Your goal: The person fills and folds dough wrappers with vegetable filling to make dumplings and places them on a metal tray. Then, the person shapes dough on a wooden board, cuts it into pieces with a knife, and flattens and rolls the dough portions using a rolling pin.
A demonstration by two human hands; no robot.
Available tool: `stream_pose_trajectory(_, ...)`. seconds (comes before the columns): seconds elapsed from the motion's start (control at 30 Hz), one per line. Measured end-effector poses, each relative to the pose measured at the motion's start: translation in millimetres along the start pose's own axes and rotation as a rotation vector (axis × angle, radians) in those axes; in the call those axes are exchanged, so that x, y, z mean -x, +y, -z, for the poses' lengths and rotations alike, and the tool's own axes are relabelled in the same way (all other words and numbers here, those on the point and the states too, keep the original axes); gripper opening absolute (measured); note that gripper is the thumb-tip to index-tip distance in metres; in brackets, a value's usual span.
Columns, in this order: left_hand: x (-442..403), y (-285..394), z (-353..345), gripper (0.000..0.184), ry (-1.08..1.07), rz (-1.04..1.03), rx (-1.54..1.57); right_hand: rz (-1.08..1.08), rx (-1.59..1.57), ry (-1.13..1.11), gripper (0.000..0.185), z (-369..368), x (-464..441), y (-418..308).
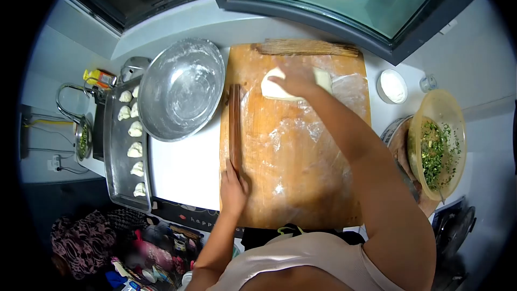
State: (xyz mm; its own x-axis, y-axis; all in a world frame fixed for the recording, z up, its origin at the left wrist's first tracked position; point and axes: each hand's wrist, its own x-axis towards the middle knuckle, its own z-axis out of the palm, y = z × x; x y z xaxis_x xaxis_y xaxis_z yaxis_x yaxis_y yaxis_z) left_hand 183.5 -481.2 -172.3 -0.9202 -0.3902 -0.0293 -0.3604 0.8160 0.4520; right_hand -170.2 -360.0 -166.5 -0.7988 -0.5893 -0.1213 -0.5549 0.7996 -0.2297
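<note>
My left hand grips the near end of a dark wooden rolling pin, which lies lengthwise along the left side of a floured wooden board. Farther back, my right hand is spread over a flat, pale piece of dough, its fingers somewhat blurred. The hand hides the middle of the dough, and whether the palm presses on it I cannot tell. Behind the dough, a rolled-up slatted mat lies across the board's back edge.
A large floury metal bowl stands left of the board, beside a metal tray with several shaped dough pieces. On the right are a white bowl of flour and a yellowish bowl of chopped greens. An open window juts in above.
</note>
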Motion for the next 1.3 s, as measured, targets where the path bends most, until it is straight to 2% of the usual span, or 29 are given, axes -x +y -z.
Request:
stream_pose_trajectory(0.07,-25.7,-2.0,0.3,0.072,-0.017,-0.002,-0.032,0.009,0.207,0.111,0.075,-9.6,17.0,29.3)
stream_pose_trajectory(0.13,-46.3,-6.7,-10.8,0.074,-0.013,-0.001,-0.077,0.053,0.172,0.188,0.073,-16.3,23.9,37.1)
stream_pose_trajectory(0.33,-65.1,-9.6,-17.6,0.074,-0.025,-0.051,-0.137,0.106,0.201,0.152,0.072,-14.6,14.4,55.8)
stream_pose_trajectory(0.37,-65.1,-11.2,-18.8,0.074,-0.021,-0.065,-0.133,0.069,0.228,0.227,0.073,-17.0,21.3,64.3)
stream_pose_trajectory(0.47,-74.8,-14.8,-23.2,0.076,-0.022,-0.075,-0.132,-0.009,0.154,0.195,0.073,-24.5,35.7,77.5)
stream_pose_trajectory(0.5,-72.8,-15.7,-22.8,0.077,-0.033,-0.068,-0.134,-0.025,0.144,0.157,0.075,-18.9,35.7,73.5)
stream_pose_trajectory(0.6,-74.8,-3.0,-2.7,0.077,0.016,-0.131,-0.16,-0.006,0.256,0.257,0.072,-6.1,23.8,42.2)
stream_pose_trajectory(0.67,-76.3,-1.3,-3.0,0.075,0.112,-0.227,-0.138,0.105,0.041,0.182,0.075,20.1,23.2,-8.9)
stream_pose_trajectory(0.73,-77.9,5.5,0.1,0.074,0.168,-0.309,-0.12,0.257,-0.063,0.31,0.074,-41.1,14.4,-25.8)
stream_pose_trajectory(0.83,-81.8,17.8,2.9,0.068,0.163,-0.403,-0.024,0.182,0.139,0.311,0.066,-45.6,23.2,-41.4)
stream_pose_trajectory(0.87,-75.8,18.9,6.2,0.066,0.161,-0.448,0.001,0.121,-0.074,0.346,0.064,-42.6,25.2,-39.9)
stream_pose_trajectory(0.93,-79.3,25.4,9.6,0.047,0.193,-0.51,0.17,0.015,-0.489,0.414,0.059,-25.9,15.2,-19.3)
stream_pose_trajectory(1.0,-96.1,27.8,1.2,0.036,0.194,-0.541,0.382,-0.08,-0.426,0.585,0.056,-20.8,25.8,22.3)
stream_pose_trajectory(1.1,-162.6,47.5,-17.3,0.012,0.157,-0.44,0.519,-0.171,-0.202,0.619,0.058,-33.4,60.8,50.4)
stream_pose_trajectory(1.17,-209.8,66.3,-29.0,0.009,0.154,-0.445,0.507,-0.276,0.066,0.653,0.063,-49.9,81.9,52.7)
stream_pose_trajectory(1.3,-263.4,83.1,-54.1,0.007,0.108,-0.546,0.395,-0.302,-0.004,0.6,0.072,-77.1,108.7,57.0)
